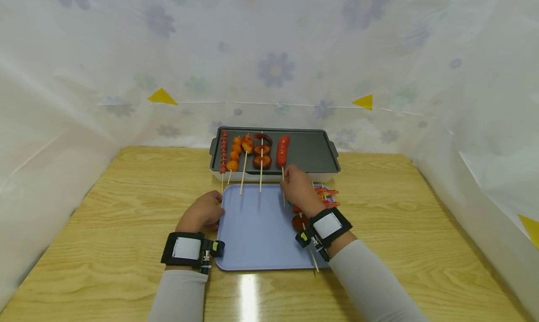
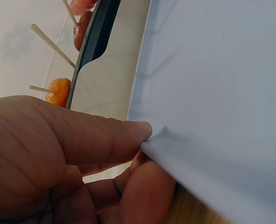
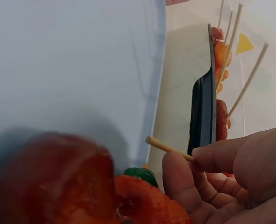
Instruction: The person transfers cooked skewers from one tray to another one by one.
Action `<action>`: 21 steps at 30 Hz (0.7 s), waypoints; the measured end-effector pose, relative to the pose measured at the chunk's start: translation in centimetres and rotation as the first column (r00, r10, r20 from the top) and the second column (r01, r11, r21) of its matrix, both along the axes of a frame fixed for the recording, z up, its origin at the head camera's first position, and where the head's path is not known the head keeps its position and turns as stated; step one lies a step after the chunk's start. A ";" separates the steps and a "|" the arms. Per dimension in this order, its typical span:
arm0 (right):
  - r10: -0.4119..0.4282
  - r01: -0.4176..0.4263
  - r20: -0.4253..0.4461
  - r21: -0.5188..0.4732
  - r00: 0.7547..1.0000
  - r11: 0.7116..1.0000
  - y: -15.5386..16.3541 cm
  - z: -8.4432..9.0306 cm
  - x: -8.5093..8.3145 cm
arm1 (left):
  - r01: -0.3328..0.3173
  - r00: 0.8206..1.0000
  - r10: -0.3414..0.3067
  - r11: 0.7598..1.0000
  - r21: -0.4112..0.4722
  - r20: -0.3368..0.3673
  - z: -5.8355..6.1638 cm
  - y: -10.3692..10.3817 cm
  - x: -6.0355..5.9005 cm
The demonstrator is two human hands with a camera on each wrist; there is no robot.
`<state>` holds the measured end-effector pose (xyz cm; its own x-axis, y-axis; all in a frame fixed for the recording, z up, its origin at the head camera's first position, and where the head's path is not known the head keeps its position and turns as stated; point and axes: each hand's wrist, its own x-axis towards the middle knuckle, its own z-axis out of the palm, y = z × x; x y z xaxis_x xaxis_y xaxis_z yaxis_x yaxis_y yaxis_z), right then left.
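Observation:
A light blue tray [image 1: 257, 228] lies on the wooden table in front of a dark grill pan [image 1: 311, 149]. My left hand [image 1: 201, 214] pinches the tray's left edge, thumb [image 2: 105, 135] on top and fingers beneath. My right hand [image 1: 296, 187] pinches the wooden stick [image 3: 168, 147] of a red sausage skewer [image 1: 281, 151] whose meat lies on the pan. Several other skewers [image 1: 246, 151] rest on the pan's left half with their sticks overhanging the tray. Red round pieces on a skewer [image 1: 300, 220] lie on the tray's right side, partly hidden by my right wrist.
Thin red skewers [image 1: 327, 193] lie at the tray's far right corner. The right half of the pan is bare. A flowered plastic sheet [image 1: 273, 69] walls the table at the back and both sides. Bare wood [image 1: 126, 195] stretches left and right of the tray.

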<state>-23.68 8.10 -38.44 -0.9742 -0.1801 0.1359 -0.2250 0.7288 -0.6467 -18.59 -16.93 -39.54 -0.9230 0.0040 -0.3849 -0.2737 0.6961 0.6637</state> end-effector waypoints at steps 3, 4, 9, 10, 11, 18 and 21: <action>-0.002 0.003 -0.031 0.029 1.000 1.000 -0.1 -0.1 0.1 | -0.005 1.000 0.005 1.000 -0.003 0.004 0.1 0.0 0.0; -0.002 0.004 -0.036 0.037 0.999 0.999 -0.1 -0.1 0.1 | -0.007 1.000 0.007 1.000 -0.003 0.005 0.1 0.0 0.0; 0.003 -0.001 -0.031 0.043 1.000 0.999 -0.1 0.1 -0.1 | -0.009 1.000 0.009 1.000 -0.003 0.007 0.1 -0.1 0.0; 0.005 -0.004 -0.026 0.043 1.000 0.999 -0.1 0.1 -0.1 | -0.009 1.000 0.009 1.000 -0.003 0.008 0.1 -0.1 0.0; 0.009 -0.008 -0.024 0.042 1.000 0.999 -0.1 0.2 -0.2 | -0.007 1.000 0.007 1.000 -0.001 0.007 0.1 -0.1 0.0; 0.033 -0.033 0.013 -0.034 0.999 0.999 0.3 0.4 -0.2 | -0.008 1.000 0.008 1.000 0.006 0.007 0.0 -0.1 0.0; 0.035 -0.034 0.020 -0.062 0.999 0.997 0.4 0.5 -0.1 | -0.010 1.000 0.010 1.000 0.007 0.006 0.0 -0.1 0.0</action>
